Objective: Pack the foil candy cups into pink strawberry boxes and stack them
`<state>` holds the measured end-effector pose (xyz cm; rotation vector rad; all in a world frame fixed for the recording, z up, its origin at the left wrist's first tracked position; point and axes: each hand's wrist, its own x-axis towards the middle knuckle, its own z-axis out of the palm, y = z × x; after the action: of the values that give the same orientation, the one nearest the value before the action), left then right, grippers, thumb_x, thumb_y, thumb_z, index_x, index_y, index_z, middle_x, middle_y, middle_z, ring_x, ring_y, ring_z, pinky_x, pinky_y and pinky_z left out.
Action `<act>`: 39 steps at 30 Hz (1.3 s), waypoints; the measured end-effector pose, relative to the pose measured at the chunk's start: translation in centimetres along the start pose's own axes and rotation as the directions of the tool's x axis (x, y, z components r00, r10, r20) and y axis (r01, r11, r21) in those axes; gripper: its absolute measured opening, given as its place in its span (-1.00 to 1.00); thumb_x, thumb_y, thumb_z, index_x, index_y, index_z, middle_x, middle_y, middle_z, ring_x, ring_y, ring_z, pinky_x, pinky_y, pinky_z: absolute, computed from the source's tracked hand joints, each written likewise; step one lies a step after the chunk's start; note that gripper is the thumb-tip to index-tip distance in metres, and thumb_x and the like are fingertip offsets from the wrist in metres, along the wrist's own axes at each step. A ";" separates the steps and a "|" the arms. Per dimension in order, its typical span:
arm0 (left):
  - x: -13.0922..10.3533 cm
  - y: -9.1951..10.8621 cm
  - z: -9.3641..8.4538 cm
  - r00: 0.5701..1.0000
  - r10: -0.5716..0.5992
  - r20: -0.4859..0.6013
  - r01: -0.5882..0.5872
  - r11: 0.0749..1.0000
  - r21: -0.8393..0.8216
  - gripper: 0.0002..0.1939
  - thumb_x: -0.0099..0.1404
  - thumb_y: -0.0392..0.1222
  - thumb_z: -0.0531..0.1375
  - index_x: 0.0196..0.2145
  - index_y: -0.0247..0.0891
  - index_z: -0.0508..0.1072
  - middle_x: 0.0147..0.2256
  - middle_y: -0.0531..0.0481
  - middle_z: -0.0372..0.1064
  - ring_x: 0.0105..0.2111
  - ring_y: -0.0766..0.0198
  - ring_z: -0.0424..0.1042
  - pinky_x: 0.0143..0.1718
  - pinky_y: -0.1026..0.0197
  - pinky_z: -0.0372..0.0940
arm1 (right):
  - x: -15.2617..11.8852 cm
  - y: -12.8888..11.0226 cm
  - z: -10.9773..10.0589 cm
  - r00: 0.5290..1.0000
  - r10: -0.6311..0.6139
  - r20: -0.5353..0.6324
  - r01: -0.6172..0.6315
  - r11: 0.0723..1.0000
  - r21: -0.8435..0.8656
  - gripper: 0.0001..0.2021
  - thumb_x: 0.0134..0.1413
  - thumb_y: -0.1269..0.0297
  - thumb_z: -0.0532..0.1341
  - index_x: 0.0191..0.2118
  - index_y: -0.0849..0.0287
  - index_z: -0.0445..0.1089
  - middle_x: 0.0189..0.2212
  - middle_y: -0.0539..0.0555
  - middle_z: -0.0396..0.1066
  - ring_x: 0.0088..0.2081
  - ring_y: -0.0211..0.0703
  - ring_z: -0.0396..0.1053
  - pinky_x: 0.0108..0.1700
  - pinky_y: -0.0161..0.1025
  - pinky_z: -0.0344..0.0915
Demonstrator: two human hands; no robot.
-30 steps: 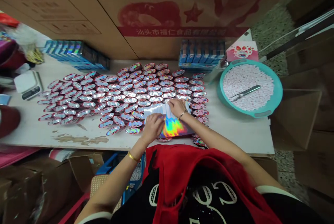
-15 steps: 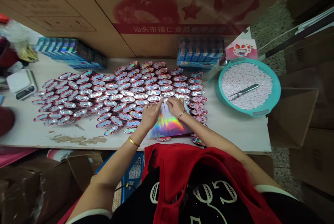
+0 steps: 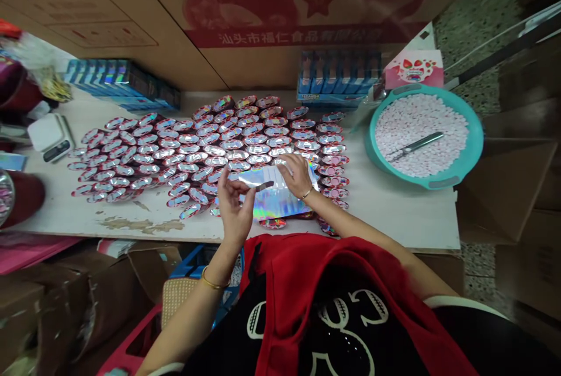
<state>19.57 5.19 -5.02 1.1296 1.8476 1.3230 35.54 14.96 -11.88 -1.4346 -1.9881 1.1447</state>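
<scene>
A shiny, rainbow-silver holographic bag [image 3: 280,203] lies in front of me, over the near side of the standing packs. My left hand [image 3: 236,203] is raised at its left side, with a narrow dark strip [image 3: 265,185] at the tip of the thumb. The index finger points away from me. My right hand [image 3: 298,176] rests on the bag's upper right part, its fingers bent and the thumb apart from them. Many small red-and-silver foil packs [image 3: 193,148] stand upright in rows around the bag's far and side edges.
At right is a turquoise basin [image 3: 477,148] of small pale candies with a metal scoop [image 3: 418,145] in them. Blue boxes [image 3: 337,80] stand at the back before large cartons [image 3: 280,66]. A white scale [image 3: 48,133] and a dark red tub [image 3: 30,197] are at left.
My hands have come apart from the bag's top edge. The left has moved left and towards me, with the dark strip now at its thumb. My right hand stays on the bag.
</scene>
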 end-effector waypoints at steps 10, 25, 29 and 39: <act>-0.3 0.3 9.9 0.919 -0.332 0.213 0.386 0.865 -0.320 -0.26 0.11 -0.22 0.35 0.22 -0.07 0.22 -0.40 0.14 0.29 -0.47 0.43 0.30 -0.38 0.33 0.26 | -6.6 2.2 -5.3 0.926 0.367 -0.088 -0.286 0.835 0.471 -0.54 0.13 -0.24 0.13 -0.44 0.10 0.31 -0.54 -0.04 0.30 -0.47 -0.21 0.25 -0.38 -0.26 0.25; 2.8 -3.0 24.1 0.947 -0.140 0.291 0.036 0.941 0.336 -0.26 0.21 -0.34 0.16 0.32 -0.18 0.08 -0.32 0.03 0.44 -0.20 0.14 0.41 0.04 -0.02 0.09 | -1.9 12.5 -11.5 0.842 0.426 -0.330 -0.485 0.866 -0.121 -0.81 0.21 0.21 0.19 -0.40 0.15 0.42 -0.36 0.11 0.46 -0.20 0.00 0.31 -0.09 -0.10 0.07; 3.1 -3.4 24.5 0.939 -0.149 0.309 0.018 0.921 0.390 -0.28 0.20 -0.35 0.16 0.31 -0.21 0.12 -0.31 0.00 0.46 -0.15 0.09 0.40 0.02 -0.04 0.05 | -1.9 12.4 -11.2 0.868 0.385 -0.314 -0.463 0.855 -0.233 -0.78 0.29 0.19 0.13 -0.32 0.16 0.43 -0.27 0.18 0.46 -0.12 0.05 0.28 0.00 -0.04 0.00; 3.7 -3.6 24.7 0.933 -0.105 0.343 -0.056 0.902 0.429 -0.40 0.16 -0.38 0.15 0.19 -0.24 0.26 -0.14 -0.17 0.39 -0.02 -0.05 0.31 0.03 -0.10 0.09 | -1.9 13.3 -11.1 0.868 0.373 -0.328 -0.469 0.833 -0.293 -0.70 0.27 0.28 0.04 0.04 0.25 0.29 -0.24 0.20 0.40 -0.11 0.11 0.30 -0.01 -0.01 0.12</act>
<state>37.45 18.80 -16.47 1.4553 1.9081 0.6347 51.91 18.97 -16.29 -2.1857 -1.8035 0.7047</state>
